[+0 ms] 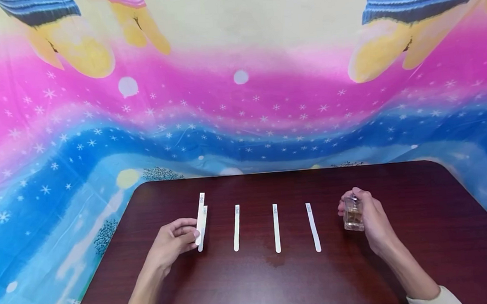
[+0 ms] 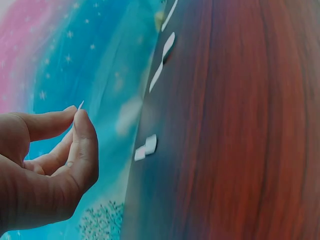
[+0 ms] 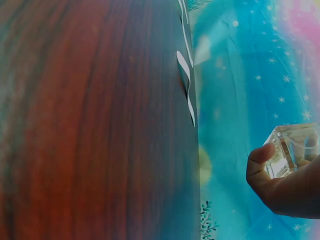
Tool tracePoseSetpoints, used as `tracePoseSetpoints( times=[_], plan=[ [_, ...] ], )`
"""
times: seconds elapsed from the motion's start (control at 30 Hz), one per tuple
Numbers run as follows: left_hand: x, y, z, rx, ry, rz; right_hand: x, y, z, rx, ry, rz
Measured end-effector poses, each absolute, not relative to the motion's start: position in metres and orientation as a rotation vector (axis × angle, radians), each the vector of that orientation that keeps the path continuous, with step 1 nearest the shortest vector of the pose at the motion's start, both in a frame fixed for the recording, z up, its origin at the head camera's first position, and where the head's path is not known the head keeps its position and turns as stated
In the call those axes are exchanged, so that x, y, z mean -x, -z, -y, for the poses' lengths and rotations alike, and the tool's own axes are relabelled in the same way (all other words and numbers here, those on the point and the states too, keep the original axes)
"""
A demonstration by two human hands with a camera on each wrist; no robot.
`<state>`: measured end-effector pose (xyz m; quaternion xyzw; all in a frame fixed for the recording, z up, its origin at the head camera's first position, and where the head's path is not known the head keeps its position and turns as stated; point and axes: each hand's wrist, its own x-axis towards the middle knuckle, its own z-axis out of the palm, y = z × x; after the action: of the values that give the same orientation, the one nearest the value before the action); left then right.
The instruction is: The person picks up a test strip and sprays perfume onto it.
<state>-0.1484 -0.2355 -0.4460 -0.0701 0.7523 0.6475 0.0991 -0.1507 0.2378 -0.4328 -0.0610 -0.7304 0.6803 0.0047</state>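
My left hand (image 1: 174, 241) pinches a white paper test strip (image 1: 200, 212) between thumb and fingertips, upright and raised off the table; in the left wrist view only the strip's thin edge (image 2: 81, 105) shows. Just behind it, partly covered, is a second strip (image 1: 205, 217). To its right lie three more, a strip (image 1: 236, 228), a middle strip (image 1: 276, 228) and a right-hand strip (image 1: 313, 227), each with small dark writing at its far end. My right hand (image 1: 375, 220) grips a clear glass perfume bottle (image 1: 353, 218) holding amber liquid, its top partly hidden by fingers.
The dark red-brown wooden table (image 1: 245, 285) has rounded far corners. Behind it hangs a colourful cloth backdrop (image 1: 240, 109) with snowflakes, reaching down past the table's edges. A faint damp-looking mark (image 1: 274, 261) shows below the middle strip.
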Motion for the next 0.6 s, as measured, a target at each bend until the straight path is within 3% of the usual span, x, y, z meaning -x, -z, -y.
tracePoseSetpoints(
  times=[0.6],
  plan=[
    [0.152,0.456,0.283,0.239,-1.826,-2.263,0.152,0.435,-0.244,0.184,-2.176,2.23]
  ],
)
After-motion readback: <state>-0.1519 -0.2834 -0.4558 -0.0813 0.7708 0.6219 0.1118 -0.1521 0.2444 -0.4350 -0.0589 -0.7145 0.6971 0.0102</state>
